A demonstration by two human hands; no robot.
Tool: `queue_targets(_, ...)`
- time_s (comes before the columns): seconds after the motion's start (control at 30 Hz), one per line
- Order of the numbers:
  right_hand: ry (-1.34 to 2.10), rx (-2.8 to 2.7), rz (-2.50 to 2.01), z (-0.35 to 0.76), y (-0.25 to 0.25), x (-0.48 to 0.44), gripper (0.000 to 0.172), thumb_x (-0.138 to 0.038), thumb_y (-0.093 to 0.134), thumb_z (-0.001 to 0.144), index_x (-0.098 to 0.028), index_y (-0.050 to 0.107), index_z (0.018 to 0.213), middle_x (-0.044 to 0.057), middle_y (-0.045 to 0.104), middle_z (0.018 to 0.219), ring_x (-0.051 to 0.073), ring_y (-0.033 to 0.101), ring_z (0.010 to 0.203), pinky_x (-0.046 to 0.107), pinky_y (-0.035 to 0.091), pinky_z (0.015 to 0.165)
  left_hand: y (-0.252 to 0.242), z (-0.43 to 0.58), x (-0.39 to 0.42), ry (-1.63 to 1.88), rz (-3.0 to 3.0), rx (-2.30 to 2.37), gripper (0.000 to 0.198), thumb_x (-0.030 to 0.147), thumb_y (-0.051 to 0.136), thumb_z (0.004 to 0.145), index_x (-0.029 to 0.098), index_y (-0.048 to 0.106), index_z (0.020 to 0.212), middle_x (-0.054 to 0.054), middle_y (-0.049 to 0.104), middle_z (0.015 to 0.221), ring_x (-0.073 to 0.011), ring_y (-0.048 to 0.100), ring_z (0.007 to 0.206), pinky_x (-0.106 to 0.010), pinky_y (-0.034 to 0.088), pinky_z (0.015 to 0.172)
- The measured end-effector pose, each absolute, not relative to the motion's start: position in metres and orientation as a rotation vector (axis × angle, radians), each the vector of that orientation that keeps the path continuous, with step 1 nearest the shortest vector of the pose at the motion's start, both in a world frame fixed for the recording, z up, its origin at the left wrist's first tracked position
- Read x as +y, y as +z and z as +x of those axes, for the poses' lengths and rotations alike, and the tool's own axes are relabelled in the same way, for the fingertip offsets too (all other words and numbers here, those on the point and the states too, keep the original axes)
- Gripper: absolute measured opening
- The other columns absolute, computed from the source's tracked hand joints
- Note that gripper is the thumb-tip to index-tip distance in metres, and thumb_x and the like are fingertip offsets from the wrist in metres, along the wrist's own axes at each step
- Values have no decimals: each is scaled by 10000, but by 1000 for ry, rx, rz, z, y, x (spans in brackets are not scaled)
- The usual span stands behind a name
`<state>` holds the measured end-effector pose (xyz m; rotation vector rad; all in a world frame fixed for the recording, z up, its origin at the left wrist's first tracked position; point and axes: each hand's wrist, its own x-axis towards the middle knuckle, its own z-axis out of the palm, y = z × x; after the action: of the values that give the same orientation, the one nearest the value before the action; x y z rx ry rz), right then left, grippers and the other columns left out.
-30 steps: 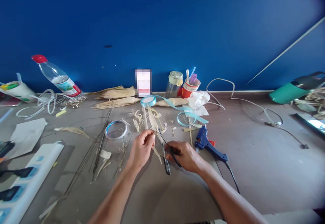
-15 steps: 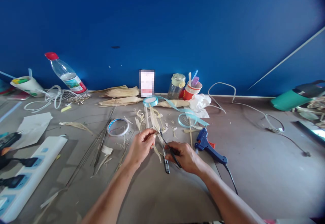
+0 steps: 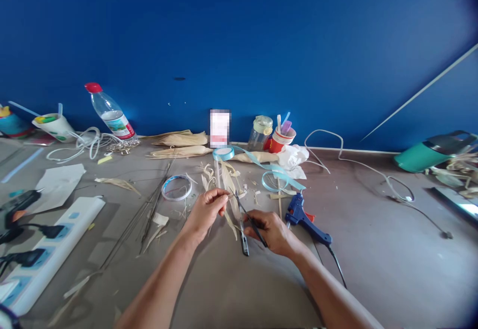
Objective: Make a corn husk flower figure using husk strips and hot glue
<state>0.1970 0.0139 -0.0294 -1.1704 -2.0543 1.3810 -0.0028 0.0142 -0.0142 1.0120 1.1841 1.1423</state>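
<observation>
My left hand (image 3: 208, 210) is closed in a pinch, with a tiny thin piece at its fingertips that is too small to name. My right hand (image 3: 274, 230) grips slim black tweezers (image 3: 254, 226), whose tips point up and left, close to my left fingertips. Below the tweezers a utility knife (image 3: 244, 243) lies on the table, beside my right fingers. A pale dried corn husk strip (image 3: 228, 182) lies behind and between the hands, with small husk scraps around it.
A blue glue gun (image 3: 308, 222) lies right of my right hand. Light blue ribbon (image 3: 274, 182), a tape ring (image 3: 177, 188) and thin wires (image 3: 136, 214) lie around. At left are a power strip (image 3: 56, 257) and a bottle (image 3: 112, 115); a red paper cup (image 3: 280, 141) stands behind.
The view has shifted slightly, so most things appear a little lower, those at left also further right. The tweezers' tips seem slightly apart now. Both hands stay nearly in place.
</observation>
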Motion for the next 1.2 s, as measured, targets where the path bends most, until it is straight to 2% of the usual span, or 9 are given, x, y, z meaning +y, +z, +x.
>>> queue_targets(0.23,1354,-2025,-1205,193,-31,13,225,-351,568,787,-142,586,869,-59,340,560,77,280,521,206,238,480,-21,-1,16,1311,677,904,143,249,707,687,148,643,766,46,523,544,-56,458,515,-215,408,618)
queue_targets(0.37,1296,-1985,-1241,188,-34,10,172,-307,554,780,-145,580,833,-59,324,567,76,277,525,201,237,480,-22,8,16,1338,484,801,213,197,765,620,138,638,780,22,571,600,-59,504,551,-186,402,576)
queue_targets(0.57,1226,-1946,-1298,181,-31,6,240,-359,582,757,-142,598,857,-50,361,566,86,308,530,197,265,485,-25,13,17,1332,381,768,212,178,775,598,143,614,731,30,558,595,-68,505,537,-214,413,573)
queue_targets(0.7,1229,-1969,-1301,179,-30,5,276,-401,564,767,-143,604,857,-40,386,565,95,333,532,199,284,493,-25,13,17,1366,378,791,183,195,764,612,147,603,684,28,574,619,-68,505,554,-216,394,569)
queue_targets(0.97,1212,-1994,-1298,180,-34,4,245,-378,565,776,-144,609,833,-56,354,545,81,291,518,198,255,481,-23,11,16,1404,459,904,155,206,754,617,138,620,657,-3,640,712,-56,509,571,-203,383,580)
queue_targets(1.2,1288,-1937,-1272,180,-29,1,278,-363,585,766,-138,602,927,-41,443,598,86,370,544,194,308,503,-28,9,19,1461,698,1154,140,252,707,630,144,622,660,4,616,678,-84,510,576,-227,406,608)
